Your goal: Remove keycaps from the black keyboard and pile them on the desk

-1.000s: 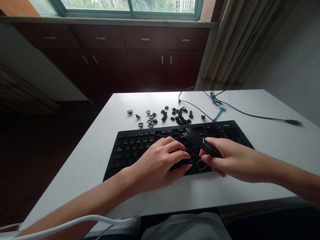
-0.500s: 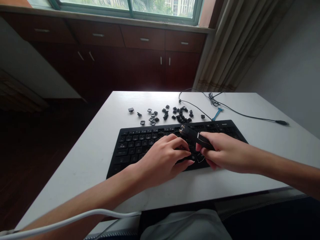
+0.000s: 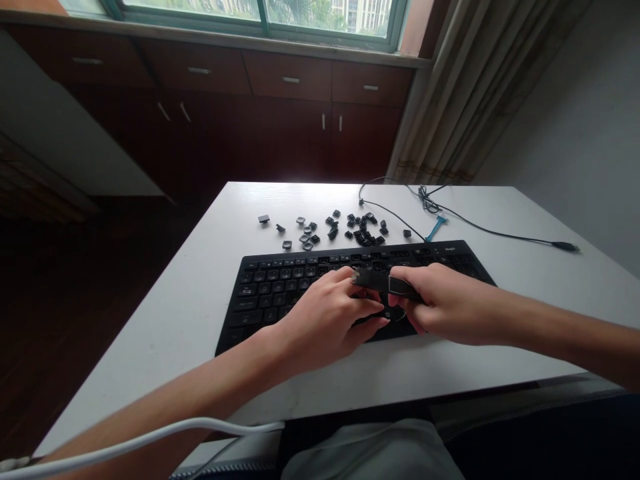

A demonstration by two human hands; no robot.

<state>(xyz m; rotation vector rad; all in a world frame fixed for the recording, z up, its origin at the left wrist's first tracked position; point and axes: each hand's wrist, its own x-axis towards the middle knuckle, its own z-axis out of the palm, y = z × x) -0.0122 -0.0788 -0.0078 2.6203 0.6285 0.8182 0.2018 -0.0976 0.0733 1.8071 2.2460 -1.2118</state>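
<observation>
A black keyboard (image 3: 260, 304) lies across the white table, with some keycaps off and bare sockets showing in its upper middle. My left hand (image 3: 336, 308) rests over the middle keys, its fingers bent and apart, the thumb near the front edge; I see nothing held in it. My right hand (image 3: 437, 297) is closed around a black keycap puller (image 3: 383, 283). Metal prongs on the puller point left, over my left knuckles, and a thin wire loop shows below my right fingers. Keys under both hands are hidden.
Several loose black keycaps (image 3: 363, 235) lie scattered behind the keyboard. A small blue tool (image 3: 436, 228) sits by the keyboard cable (image 3: 505, 233), which runs right to its plug. A white cord (image 3: 165, 432) crosses over my left forearm.
The puller has swung from pointing up and left to nearly level, its pronged end now lower and further left, over my left hand. My left hand has stayed on the keys.
</observation>
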